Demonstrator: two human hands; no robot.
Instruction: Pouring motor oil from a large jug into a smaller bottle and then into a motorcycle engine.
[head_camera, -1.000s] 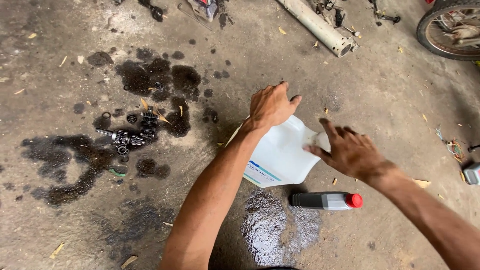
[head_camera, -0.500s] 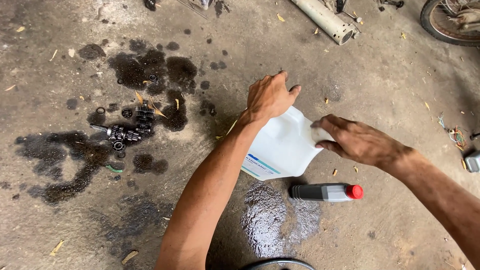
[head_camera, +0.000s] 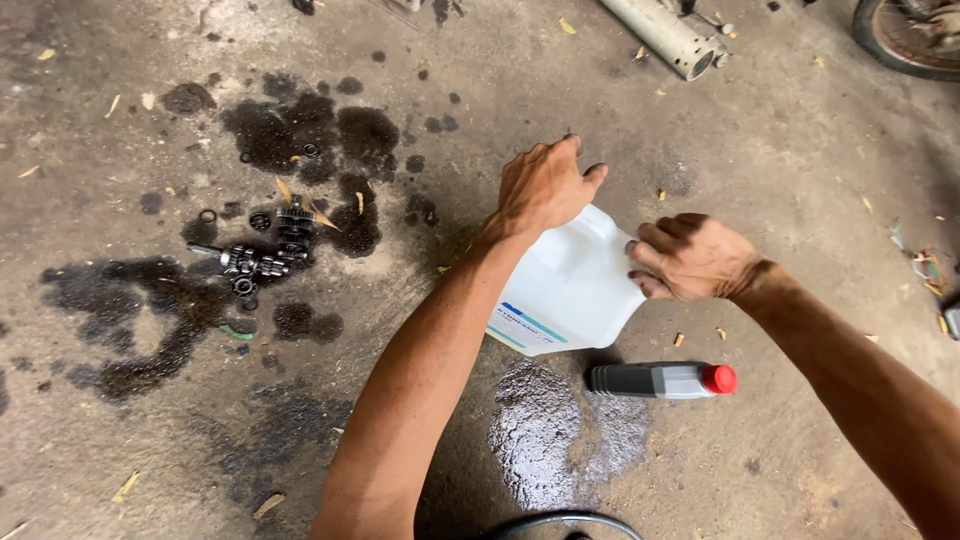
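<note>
Head camera, looking down at a stained concrete floor: a person's two bare hands work a white plastic jug standing at the middle of the scene. The left hand sits on the jug's far top edge, fingers curled down together over what looks like the handle; the thumb points right. The right hand is pressed against the jug's upper right corner, fingers bunched and curled inward as if round a cap, though the cap itself is hidden, so what they pinch cannot be told. The jug is under and between both hands, tilted, its long axis running from the near left, where the blue-striped label shows, up to the far right corner beneath the right hand. Neither hand is nearer: both touch it.

Just near of the jug, a grey bottle with a red cap lies on its side, its length running left to right, cap to the right, beside a wet patch. Well to the left, dark gears and metal parts rest among oil stains. A metal pipe lies at the far edge, a wheel at the far right. Bare floor lies open to the right of the jug.
</note>
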